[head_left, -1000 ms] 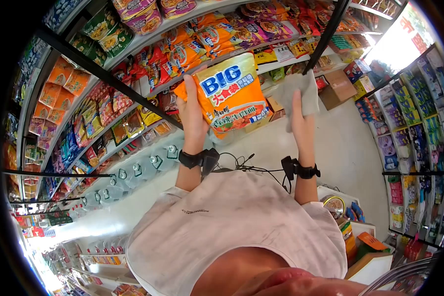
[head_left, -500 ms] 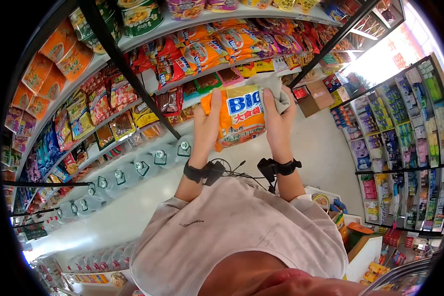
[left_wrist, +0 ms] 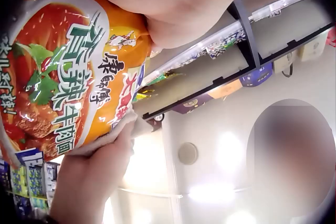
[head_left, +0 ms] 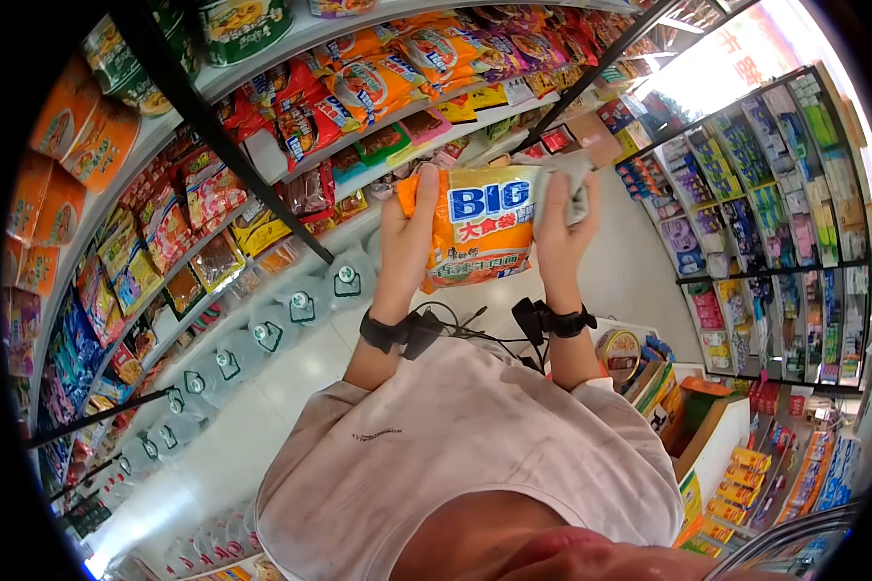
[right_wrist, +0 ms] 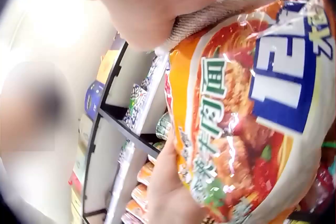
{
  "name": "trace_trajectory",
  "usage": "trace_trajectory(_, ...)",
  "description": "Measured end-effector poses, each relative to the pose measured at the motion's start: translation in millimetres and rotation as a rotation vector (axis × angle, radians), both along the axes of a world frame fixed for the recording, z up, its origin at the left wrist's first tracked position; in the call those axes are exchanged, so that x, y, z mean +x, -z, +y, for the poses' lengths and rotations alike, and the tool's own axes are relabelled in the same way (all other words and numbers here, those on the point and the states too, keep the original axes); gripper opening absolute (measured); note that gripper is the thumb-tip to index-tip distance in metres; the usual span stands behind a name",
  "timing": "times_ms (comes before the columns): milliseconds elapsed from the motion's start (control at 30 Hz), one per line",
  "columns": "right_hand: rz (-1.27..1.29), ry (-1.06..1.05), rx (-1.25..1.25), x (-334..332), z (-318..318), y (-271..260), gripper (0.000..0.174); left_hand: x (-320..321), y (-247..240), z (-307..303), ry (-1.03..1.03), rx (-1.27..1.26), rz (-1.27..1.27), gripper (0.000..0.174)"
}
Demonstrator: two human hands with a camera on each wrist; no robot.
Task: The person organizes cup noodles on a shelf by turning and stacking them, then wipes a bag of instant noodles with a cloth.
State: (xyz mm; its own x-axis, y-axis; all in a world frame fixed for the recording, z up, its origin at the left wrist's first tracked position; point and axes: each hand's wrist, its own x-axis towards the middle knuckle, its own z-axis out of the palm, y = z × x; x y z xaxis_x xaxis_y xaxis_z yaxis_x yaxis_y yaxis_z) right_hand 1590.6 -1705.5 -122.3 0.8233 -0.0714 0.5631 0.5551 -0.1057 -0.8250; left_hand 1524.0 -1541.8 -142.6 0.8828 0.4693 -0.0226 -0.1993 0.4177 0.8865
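An orange instant noodle packet (head_left: 484,228) with a blue "BIG" on its front is held up before the chest. My left hand (head_left: 409,237) grips its left edge, thumb along the front. At the opposite edge my right hand (head_left: 560,242) pinches a grey cloth (head_left: 576,184) against the packet, thumb in front. In the left wrist view the packet's picture side (left_wrist: 58,77) shows a bowl of beef noodles. The right wrist view has the cloth (right_wrist: 226,14) folded along the packet's edge under my right hand (right_wrist: 157,3).
Shelves ahead carry noodle packets (head_left: 368,82) and snack bags. Large water bottles (head_left: 300,305) line the floor by the left shelf. A rack of hanging goods (head_left: 746,213) stands to the right. Near my right elbow is an open box (head_left: 707,416).
The right hand with the cloth has come in from the right, apart from the packet, onto its right edge. The left hand keeps its grip. The head view has shifted.
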Motion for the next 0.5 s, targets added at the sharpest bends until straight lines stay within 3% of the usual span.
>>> trace_trajectory(133,0.268,-0.083,0.480,1,-23,-11,0.029,13,1,-11,-0.115,-0.151,0.013,0.040)
trace_trajectory(167,0.322,-0.124,0.574,2,-30,-16,0.032,15,2,-13,-0.065,-0.143,0.011,0.039)
trace_trajectory(300,0.592,-0.335,0.413,-10,-55,0,0.043,27,0,-36,0.053,-0.133,-0.001,0.037)
trace_trajectory(500,0.299,-0.104,0.101,-6,-114,-15,0.023,44,-15,-103,0.210,-0.010,0.029,0.043)
